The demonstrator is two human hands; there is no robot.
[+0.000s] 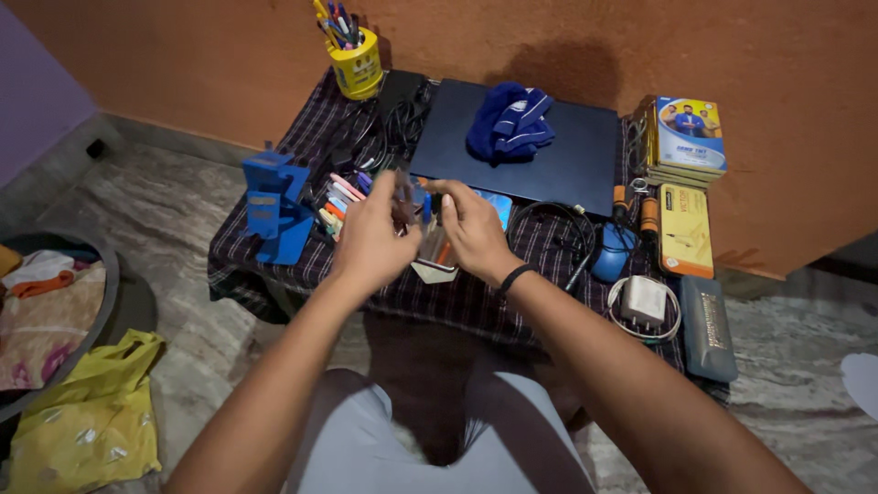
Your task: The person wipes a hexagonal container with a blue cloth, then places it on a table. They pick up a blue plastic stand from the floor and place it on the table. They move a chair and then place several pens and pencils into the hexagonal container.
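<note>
Low table [274,265] under a dark checked cloth, set against an orange wall. Largest thing on it: a closed dark laptop [567,160], with a folded blue cloth [509,122] lying on its lid. Right of that, a stack of books [688,137], a yellow flat box [686,229], a grey case [709,327]. Left edge: a blue stand [274,206]. Back: a yellow pen cup [357,66], full. Smaller still: a blue mouse [611,252] and a white charger [644,300] with its coiled cord.

Both hands meet over the front middle of the table, above a small white holder [435,265] with pens in it. A bundle of pens [407,203] stands between the two hands (blurred, so count and colours are unclear). Left hand [373,240]: fingers curled close round the bundle's lower part, back of the hand toward the camera. Right hand [474,229]: fingers bent, tips at the bundle's right side; whether it grips or merely touches, cannot tell. Right wrist wears a black band [514,277]. Both forearms reach forward from the lap, converging.

More loose pens [340,199] lie fanned just left of the left hand.
</note>
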